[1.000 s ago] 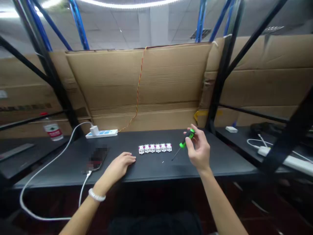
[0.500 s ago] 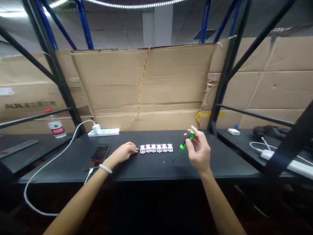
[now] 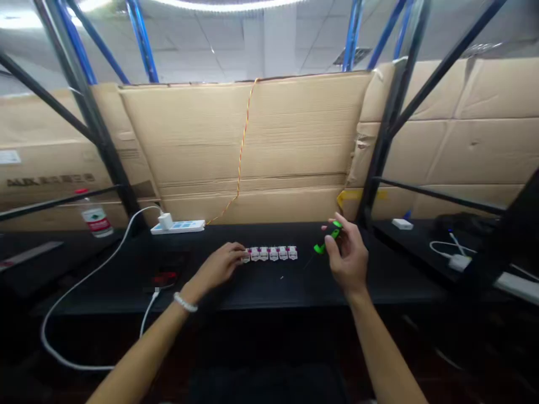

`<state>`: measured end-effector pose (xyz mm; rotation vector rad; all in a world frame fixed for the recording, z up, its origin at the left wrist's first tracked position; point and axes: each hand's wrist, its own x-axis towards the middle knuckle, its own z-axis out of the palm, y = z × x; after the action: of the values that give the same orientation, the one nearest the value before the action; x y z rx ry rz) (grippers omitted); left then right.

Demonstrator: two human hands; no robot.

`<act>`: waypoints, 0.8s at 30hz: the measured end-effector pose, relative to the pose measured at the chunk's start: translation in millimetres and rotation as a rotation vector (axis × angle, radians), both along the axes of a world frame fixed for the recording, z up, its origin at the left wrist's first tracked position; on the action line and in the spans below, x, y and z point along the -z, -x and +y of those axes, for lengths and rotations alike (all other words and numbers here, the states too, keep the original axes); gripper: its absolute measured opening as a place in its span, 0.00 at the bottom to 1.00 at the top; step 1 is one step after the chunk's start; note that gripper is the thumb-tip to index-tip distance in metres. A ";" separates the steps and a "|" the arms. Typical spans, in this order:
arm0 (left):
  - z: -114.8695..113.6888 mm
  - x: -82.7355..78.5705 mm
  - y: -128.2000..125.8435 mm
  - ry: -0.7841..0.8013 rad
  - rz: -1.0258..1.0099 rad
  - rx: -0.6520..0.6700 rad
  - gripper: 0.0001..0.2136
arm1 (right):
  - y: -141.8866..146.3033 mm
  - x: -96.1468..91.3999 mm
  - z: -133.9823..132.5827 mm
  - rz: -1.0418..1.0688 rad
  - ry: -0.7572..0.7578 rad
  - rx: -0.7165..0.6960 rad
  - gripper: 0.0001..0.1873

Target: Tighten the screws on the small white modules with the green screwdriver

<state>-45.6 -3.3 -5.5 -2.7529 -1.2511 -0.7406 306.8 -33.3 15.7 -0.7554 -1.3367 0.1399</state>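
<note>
A row of several small white parts with pink tops (image 3: 273,253) lies on the black table (image 3: 261,286). My left hand (image 3: 221,266) rests on the table with its fingertips pinching the leftmost part of the row. My right hand (image 3: 347,258) is raised to the right of the row and grips a green-and-black screwdriver (image 3: 326,239), whose thin shaft slants down and left toward the table. A tiny screw-like speck (image 3: 281,277) lies in front of the row.
A phone (image 3: 164,279) on a white cable (image 3: 84,286) lies left of my left hand. A white power strip (image 3: 179,226) and a bottle (image 3: 96,217) stand at the back left. Cardboard sheets (image 3: 261,146) wall off the back. Black frame posts (image 3: 379,140) flank the table; chargers (image 3: 457,260) lie on the right bench.
My left hand has slid right across the table from near the phone to the left end of the row and closed on the end part. My right hand stays raised with the screwdriver.
</note>
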 end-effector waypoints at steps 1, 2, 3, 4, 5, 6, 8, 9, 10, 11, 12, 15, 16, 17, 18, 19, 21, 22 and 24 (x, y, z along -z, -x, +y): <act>-5.7 -1.5 -13.4 0.005 -0.018 0.026 0.16 | -0.4 -0.1 0.0 0.001 -0.003 0.003 0.26; -10.8 -1.9 -28.3 0.023 -0.021 0.071 0.16 | -0.8 -0.2 -0.1 0.001 -0.002 0.004 0.26; -15.0 -1.2 -44.0 0.058 -0.012 0.126 0.15 | -1.2 -0.3 -0.3 0.001 0.001 0.004 0.26; -18.2 0.8 -59.9 0.095 0.003 0.170 0.15 | -1.5 -0.6 -0.6 -0.001 0.005 0.004 0.26; -20.3 3.9 -75.3 0.115 -0.007 0.173 0.14 | -1.7 -0.8 -0.9 -0.003 0.008 0.005 0.27; -21.1 7.8 -89.6 0.138 -0.002 0.181 0.13 | -2.1 -1.1 -1.2 -0.004 0.010 0.005 0.27; -19.7 17.1 -113.3 0.192 -0.014 0.162 0.11 | -3.0 -1.6 -1.7 0.000 0.011 0.005 0.27; -17.9 21.7 -122.1 0.211 -0.029 0.128 0.12 | -3.6 -1.9 -1.9 0.005 0.008 0.004 0.27; -15.8 26.0 -128.6 0.223 -0.033 0.098 0.13 | -4.3 -2.1 -2.0 0.008 0.004 0.004 0.27; -13.6 29.6 -133.0 0.230 -0.041 0.067 0.13 | -5.0 -2.3 -2.1 0.010 0.000 0.006 0.27; -11.8 32.5 -135.3 0.229 -0.049 0.042 0.14 | -5.8 -2.4 -2.1 0.011 -0.001 0.010 0.27; -9.2 35.4 -132.8 0.220 -0.064 -0.017 0.16 | -7.1 -2.6 -2.0 0.006 -0.006 0.028 0.27; -9.5 34.7 -129.5 0.219 -0.066 -0.033 0.17 | -7.2 -2.7 -1.9 0.004 -0.009 0.030 0.27; -10.4 33.4 -125.2 0.221 -0.065 -0.048 0.16 | -7.0 -2.8 -1.8 0.002 -0.009 0.030 0.27; -11.8 31.5 -120.1 0.226 -0.060 -0.059 0.16 | -6.7 -3.0 -1.8 0.001 -0.008 0.031 0.27; -13.7 29.5 -114.1 0.231 -0.054 -0.071 0.15 | -6.2 -3.2 -1.9 -0.001 -0.007 0.031 0.27; -17.9 25.2 -99.9 0.230 -0.042 -0.106 0.14 | -5.0 -3.8 -2.3 0.001 -0.003 0.030 0.27; -19.8 23.3 -92.0 0.214 -0.042 -0.128 0.14 | -4.3 -4.0 -2.5 0.002 0.000 0.028 0.28; -22.4 20.0 -75.4 0.167 -0.027 -0.175 0.14 | -2.9 -4.4 -2.9 -0.001 -0.002 0.025 0.27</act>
<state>29.7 -25.7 -25.5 -2.7178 -1.6036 -0.6903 309.7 -36.3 20.0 -0.7704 -1.3280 0.1187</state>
